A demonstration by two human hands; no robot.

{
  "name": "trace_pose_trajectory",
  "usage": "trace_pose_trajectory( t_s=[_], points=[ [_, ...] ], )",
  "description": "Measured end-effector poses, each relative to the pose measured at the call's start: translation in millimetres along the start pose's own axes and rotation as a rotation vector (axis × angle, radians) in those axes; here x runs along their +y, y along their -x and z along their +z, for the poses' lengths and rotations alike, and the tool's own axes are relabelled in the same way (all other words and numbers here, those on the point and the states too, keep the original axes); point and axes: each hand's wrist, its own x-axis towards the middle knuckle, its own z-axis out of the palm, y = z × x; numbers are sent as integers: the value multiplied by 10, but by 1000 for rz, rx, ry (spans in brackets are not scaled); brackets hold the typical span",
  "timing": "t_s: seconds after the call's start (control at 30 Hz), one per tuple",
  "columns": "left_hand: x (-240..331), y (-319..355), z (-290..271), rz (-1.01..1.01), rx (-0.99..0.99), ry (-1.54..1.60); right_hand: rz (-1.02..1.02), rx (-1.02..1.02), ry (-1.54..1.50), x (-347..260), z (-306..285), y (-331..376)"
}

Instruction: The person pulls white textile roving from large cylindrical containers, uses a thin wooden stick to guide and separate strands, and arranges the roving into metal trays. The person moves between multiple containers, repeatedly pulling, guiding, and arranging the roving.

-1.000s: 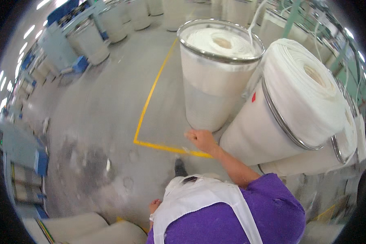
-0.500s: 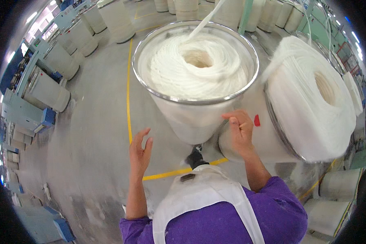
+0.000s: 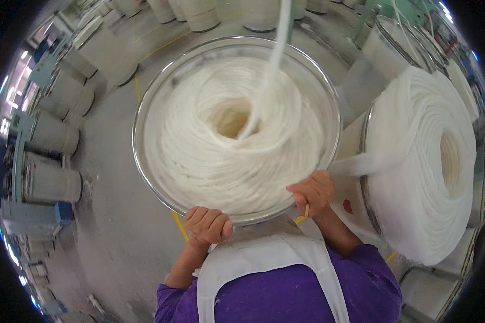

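Observation:
A large white can (image 3: 148, 134) with a shiny metal rim stands tilted toward me, close to my apron. Thick coils of white fibre sliver (image 3: 199, 172) fill it around a central hole. From that hole a loose sliver strand (image 3: 275, 59) rises past the far rim, blurred. My left hand (image 3: 206, 225) is closed over the near-left part of the rim, knuckles up. Farther right, my right hand (image 3: 313, 191) is curled around the near-right rim. The fingertips of both hands are partly hidden.
At the right, a second can bulges with coiled sliver (image 3: 420, 167), a band of it hanging toward my can. Several white cans (image 3: 105, 54) and machines (image 3: 29, 215) line the left. Behind stand more cans (image 3: 199, 13). Yellow lines (image 3: 180, 226) mark the grey floor.
Both hands have gone from free in the air to closed on the can's rim. The can now appears nearer and tilted toward me. The strand has shifted to the central hole.

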Motion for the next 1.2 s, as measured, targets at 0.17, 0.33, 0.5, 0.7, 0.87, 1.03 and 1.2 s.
trace_pose_trajectory(
  t_s=[0.17, 0.33, 0.5, 0.7, 0.87, 1.03, 1.2],
  points=[
    [-653, -577, 621, 41, -13, -67, 31, 149, 38, 862, 514, -580],
    [-1681, -1253, 1430, 60, 15, -81, 171, 139, 124, 1791, 1210, -1240],
    [-2688, -1900, 2048, 104, 65, -15, 266, 95, 211, 2482, 1830, -1858],
    [-3795, -2553, 2419, 63, -176, 116, 179, 89, 348, 3055, 2473, -2444],
    [-4224, -3027, 2740, 45, -290, 107, 154, 143, 391, 3580, 2790, -2693],
    [-4358, -3341, 3169, 3, -245, 124, -23, 316, 267, 4422, 2975, -2803],
    [-4119, -3862, 3827, -87, -321, 41, -42, 192, 184, 5539, 2621, -2937]
  ],
)
